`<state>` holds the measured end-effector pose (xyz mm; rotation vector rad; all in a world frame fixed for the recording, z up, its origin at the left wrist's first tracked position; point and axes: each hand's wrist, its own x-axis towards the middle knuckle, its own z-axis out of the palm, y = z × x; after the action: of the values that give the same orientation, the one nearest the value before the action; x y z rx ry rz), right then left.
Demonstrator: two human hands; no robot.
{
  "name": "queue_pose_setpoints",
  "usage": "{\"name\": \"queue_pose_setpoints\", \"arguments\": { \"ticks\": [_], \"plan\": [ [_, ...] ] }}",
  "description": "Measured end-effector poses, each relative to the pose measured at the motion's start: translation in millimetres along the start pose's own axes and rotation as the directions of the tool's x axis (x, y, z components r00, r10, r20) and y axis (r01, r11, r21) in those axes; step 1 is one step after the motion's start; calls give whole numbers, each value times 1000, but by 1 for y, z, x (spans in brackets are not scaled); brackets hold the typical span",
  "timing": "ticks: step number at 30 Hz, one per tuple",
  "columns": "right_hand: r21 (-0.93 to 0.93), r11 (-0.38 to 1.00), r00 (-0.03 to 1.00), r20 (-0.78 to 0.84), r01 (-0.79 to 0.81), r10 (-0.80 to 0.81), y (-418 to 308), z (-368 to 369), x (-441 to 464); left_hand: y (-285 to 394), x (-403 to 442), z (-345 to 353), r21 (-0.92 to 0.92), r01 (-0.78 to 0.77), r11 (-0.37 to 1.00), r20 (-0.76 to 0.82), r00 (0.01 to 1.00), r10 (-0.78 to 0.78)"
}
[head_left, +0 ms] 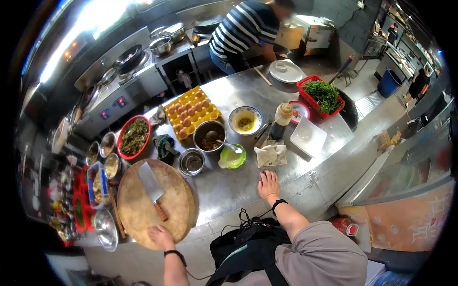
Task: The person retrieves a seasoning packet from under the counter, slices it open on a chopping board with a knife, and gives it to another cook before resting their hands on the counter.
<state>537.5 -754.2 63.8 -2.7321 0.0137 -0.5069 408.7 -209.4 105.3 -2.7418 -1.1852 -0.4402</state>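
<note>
On the lower edge of a round wooden board (129, 209) rests my left hand (161, 237), its fingers spread and holding nothing. A cleaver (150, 183) lies flat on the board, its wooden handle just above that hand. My right hand (268, 185) lies at the front edge of the steel table (224, 190), fingers apart and nothing in them. Above it is a folded cloth (271, 156). Left of the cloth stand a green bowl (233, 157) and a steel pot (205, 129) of dark sauce with a ladle. A patterned bowl (245, 120) holds something yellow.
An egg tray (193, 110), a red basin of greens (134, 137) and small bowls stand at the left and back. A squeeze bottle (283, 114), a white tray (308, 137) and a red basket of herbs (320, 97) are right. A person in stripes (245, 29) bends beyond the table.
</note>
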Motion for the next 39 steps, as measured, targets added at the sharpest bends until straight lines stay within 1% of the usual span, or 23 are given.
{"name": "queue_pose_setpoints", "arguments": {
  "ticks": [5, 11, 13, 20, 22, 23, 25, 26, 32, 34, 39],
  "plan": [
    [-1, 1000, 1000, -20, 5, -5, 1, 2, 1, -4, 1, 8, -3, -28, 1000, -33, 999, 28],
    [4, 1000, 1000, -21, 7, -6, 1, -1, 1, 1, -1, -5, -36, -4, 999, 34, 999, 5],
    [7, 1000, 1000, 3, 1, -1, 0, -3, 1, 2, 0, -9, -51, 33, 998, 76, 997, -29],
    [5, 1000, 1000, -20, -3, 4, -1, -3, 1, 4, 1, -10, -44, 15, 999, 59, 998, -13],
    [2, 1000, 1000, -18, 1, -1, 0, -2, 1, 0, -1, -1, -44, 3, 999, -9, 1000, -3],
    [1, 1000, 1000, -19, -2, 2, 0, -2, 1, -1, -1, 3, -45, 0, 999, -9, 1000, 0],
    [-16, 1000, 1000, -6, 0, 0, 1, -2, 1, -8, 1, 16, -13, -24, 1000, -73, 997, 23],
    [-19, 1000, 1000, -6, -4, 4, 1, -2, 1, -10, 1, 19, -15, -29, 999, -72, 997, 28],
    [-16, 1000, 1000, -27, 5, -5, 1, -3, 1, -4, 2, 2, -63, -8, 998, 0, 1000, 8],
    [-6, 1000, 999, -37, 8, -8, 1, -1, 1, -1, 2, -5, -28, 6, 1000, 76, 997, -4],
    [-9, 1000, 999, -39, 8, -8, 1, 0, 1, 0, 3, -9, -7, 13, 1000, 105, 994, -12]
  ]
}}
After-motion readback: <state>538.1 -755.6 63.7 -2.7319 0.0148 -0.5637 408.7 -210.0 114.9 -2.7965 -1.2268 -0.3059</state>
